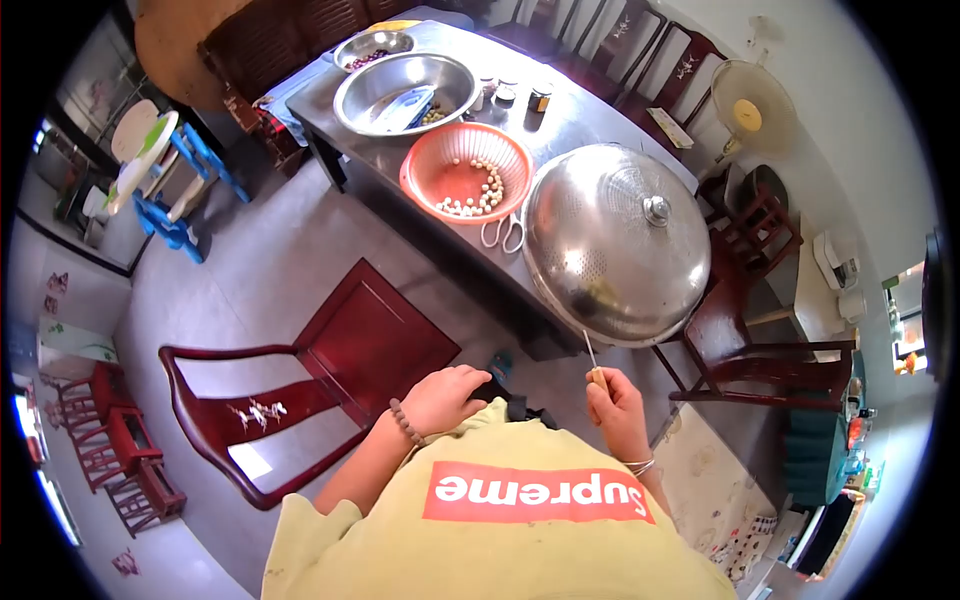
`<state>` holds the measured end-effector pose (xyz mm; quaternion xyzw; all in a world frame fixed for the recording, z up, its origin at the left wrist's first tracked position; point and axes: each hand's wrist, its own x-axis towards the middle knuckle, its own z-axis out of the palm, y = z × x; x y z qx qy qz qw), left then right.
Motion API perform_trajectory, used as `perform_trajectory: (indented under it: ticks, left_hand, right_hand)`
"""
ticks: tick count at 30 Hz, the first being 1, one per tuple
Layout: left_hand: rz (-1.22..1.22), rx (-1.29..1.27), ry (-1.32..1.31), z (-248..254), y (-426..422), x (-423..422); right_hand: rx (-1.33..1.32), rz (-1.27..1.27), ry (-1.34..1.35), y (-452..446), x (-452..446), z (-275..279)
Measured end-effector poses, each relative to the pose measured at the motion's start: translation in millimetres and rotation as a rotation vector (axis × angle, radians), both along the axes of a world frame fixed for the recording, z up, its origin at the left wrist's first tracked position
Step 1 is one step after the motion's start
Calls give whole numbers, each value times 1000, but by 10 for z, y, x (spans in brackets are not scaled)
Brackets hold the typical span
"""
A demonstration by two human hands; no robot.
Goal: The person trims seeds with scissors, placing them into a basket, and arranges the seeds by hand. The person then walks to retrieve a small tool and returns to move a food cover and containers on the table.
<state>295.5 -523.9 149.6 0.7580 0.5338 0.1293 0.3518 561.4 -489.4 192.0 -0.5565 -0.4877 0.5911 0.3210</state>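
My right hand (619,410) is closed around the wooden handle of a slim tool (591,352) with a thin metal shaft, perhaps an awl; its exact kind is unclear. The shaft points up toward the near rim of a big domed steel lid (610,250) with small holes and a knob, at the table's near right end. My left hand (442,400) rests at the front of my yellow shirt, fingers loosely stretched, nothing in it. Left of the lid sits an orange plastic colander (425,165) holding several pale round pieces. White-handled scissors (502,235) lie between colander and lid.
On the metal-topped table (590,115) stand a wide steel basin (350,100) with a blue-and-white packet, a smaller steel bowl (345,50) and small jars (540,97). A dark red chair (375,325) is at my left, another (775,375) at my right. A fan (750,110) stands behind.
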Motion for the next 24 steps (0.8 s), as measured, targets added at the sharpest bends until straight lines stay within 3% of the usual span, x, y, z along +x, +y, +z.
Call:
perform_trajectory:
  ticks: [2,5,10,24]
  left_hand:
    - [41,53,-116,31,333,-10]
    - [101,94,-64,-43,669,-23]
    - [119,30,-139,-18,982,23]
    - [-151,-46,-10,230,2340,-311]
  right_hand:
    - [-18,31,14,371,18,72]
    - [21,38,-99,815,25,88]
    - [6,99,4,1231,-12,86]
    - [11,-113,158,2008,-357,-106]
